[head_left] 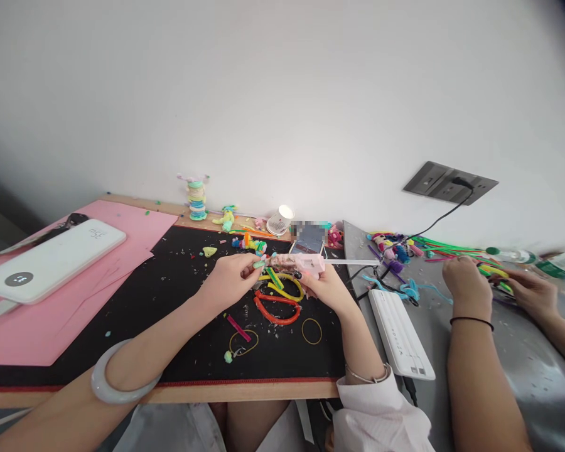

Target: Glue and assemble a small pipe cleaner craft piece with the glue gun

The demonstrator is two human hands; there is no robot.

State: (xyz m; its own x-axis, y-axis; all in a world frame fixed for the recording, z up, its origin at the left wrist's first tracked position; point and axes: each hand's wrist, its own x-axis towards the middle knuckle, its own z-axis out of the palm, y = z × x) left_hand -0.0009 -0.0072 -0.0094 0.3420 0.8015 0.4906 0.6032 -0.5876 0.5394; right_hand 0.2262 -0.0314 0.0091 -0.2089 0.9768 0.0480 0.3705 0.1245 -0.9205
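My right hand [321, 285] is closed around a pink hot glue gun [306, 263], whose nozzle points left. A long white glue stick [353, 262] juts out of its rear end. At the nozzle, my left hand [239, 276] pinches a small light-green fuzzy piece [259, 264]; its exact shape is too small to make out. Below the hands lie a bent yellow pipe cleaner [295, 295] and a red-orange one [275, 319] on the black mat [179, 333]. A short magenta piece [239, 328] and a thin rubber band [311, 331] are nearer the front.
Pink sheets [108, 251] carry a white power bank [51, 260] at left. Along the wall stand a striped fuzzy figure [196, 201] and a paper cup [280, 221]. Another white power bank [400, 333] lies right, beside a co-worker's hands [468, 289] and a bottle [511, 255].
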